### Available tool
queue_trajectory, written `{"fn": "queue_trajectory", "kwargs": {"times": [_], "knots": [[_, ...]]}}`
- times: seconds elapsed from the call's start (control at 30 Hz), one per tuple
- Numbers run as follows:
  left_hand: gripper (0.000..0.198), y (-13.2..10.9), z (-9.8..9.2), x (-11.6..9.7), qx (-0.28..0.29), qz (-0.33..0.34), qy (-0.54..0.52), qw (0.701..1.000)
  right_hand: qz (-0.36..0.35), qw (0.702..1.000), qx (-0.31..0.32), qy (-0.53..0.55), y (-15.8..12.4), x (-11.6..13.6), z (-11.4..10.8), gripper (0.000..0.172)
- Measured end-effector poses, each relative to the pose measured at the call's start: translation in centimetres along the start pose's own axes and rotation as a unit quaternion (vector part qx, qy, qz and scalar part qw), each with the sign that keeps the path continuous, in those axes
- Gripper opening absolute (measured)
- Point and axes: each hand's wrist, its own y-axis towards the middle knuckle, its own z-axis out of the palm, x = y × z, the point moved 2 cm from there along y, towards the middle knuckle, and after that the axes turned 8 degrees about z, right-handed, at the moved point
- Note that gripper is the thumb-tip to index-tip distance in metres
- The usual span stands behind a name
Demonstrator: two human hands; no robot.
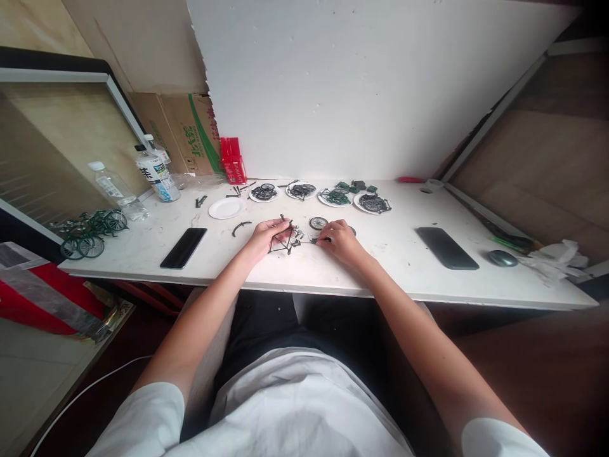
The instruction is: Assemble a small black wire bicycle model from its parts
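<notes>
My left hand (264, 238) is closed on a small dark model bicycle frame (282, 240), holding it tilted just above the table. Small silvery and dark parts (297, 235) lie right beside the frame. Across from it, my right hand (341, 241) has its fingers drawn together at the tabletop, on a small dark piece (314, 240) too little to name. A toy wheel (318, 223) lies flat behind the right fingertips. Another wheel (353, 231) is partly hidden by that hand. To the left sits a curved black strip (241, 228).
Along the back stand plates of bicycle parts (374, 203) and a bare white plate (227, 208). Phones flank me, left (183, 248) and right (447, 248). Finished-looking toy bicycles (90, 238) and bottles (158, 174) occupy the left end; a mouse (502, 258) is at right.
</notes>
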Motion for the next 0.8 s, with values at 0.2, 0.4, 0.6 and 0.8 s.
{"fn": "queue_trajectory", "kwargs": {"times": [0.2,0.4,0.6,0.8], "knots": [[0.051,0.1,-0.1,0.0,0.002,-0.005,0.005,1.000,0.035,0.998,-0.041,0.038,0.1,0.4,-0.4,0.016],[0.046,-0.1,0.0,-0.3,0.036,-0.036,0.025,0.998,0.094,0.980,-0.113,0.132,0.2,0.8,-1.1,0.025],[0.050,-0.4,0.1,-0.4,0.096,-0.078,0.053,0.991,0.142,0.931,-0.152,0.301,0.2,2.3,-0.8,0.038],[0.047,-0.5,0.2,-0.3,0.114,-0.097,0.063,0.987,0.133,0.926,-0.116,0.334,-0.2,3.4,0.6,0.041]]}}
